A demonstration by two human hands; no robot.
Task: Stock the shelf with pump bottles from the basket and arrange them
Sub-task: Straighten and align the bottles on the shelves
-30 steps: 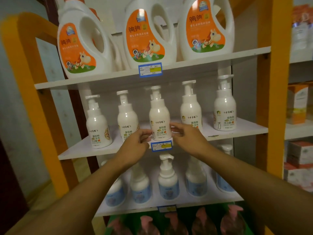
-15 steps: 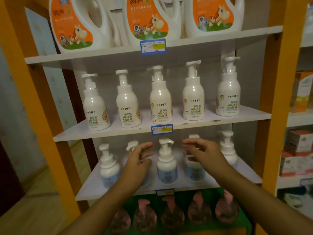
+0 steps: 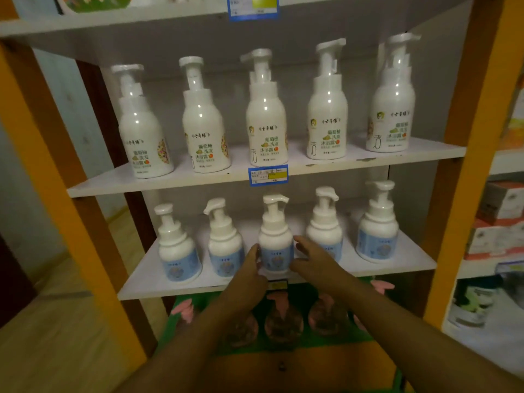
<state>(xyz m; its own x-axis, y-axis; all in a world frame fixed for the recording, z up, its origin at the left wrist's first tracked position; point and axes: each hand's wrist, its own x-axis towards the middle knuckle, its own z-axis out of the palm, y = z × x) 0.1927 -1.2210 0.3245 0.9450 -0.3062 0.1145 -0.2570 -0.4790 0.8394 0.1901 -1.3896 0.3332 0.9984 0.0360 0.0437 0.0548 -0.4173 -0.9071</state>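
Several short white pump bottles with blue labels stand in a row on the lower white shelf. The middle blue-label bottle sits between my two hands. My left hand holds its left side, thumb against the label. My right hand cups its right side, one finger up by the label and the thumb lower in front. The bottle stands upright on the shelf. Above, on the middle shelf, stands a row of taller white pump bottles with green and orange print. No basket is in view.
Orange uprights frame the shelf on both sides. Blue price tags hang on the shelf edges. Below, dark pump bottles with pink tops stand on a green level. Boxed goods fill the neighbouring shelf at right.
Both hands dropped from the middle shelf's centre bottle to the lower shelf and closed in on its centre blue-label bottle. The view tilted down and moved closer.
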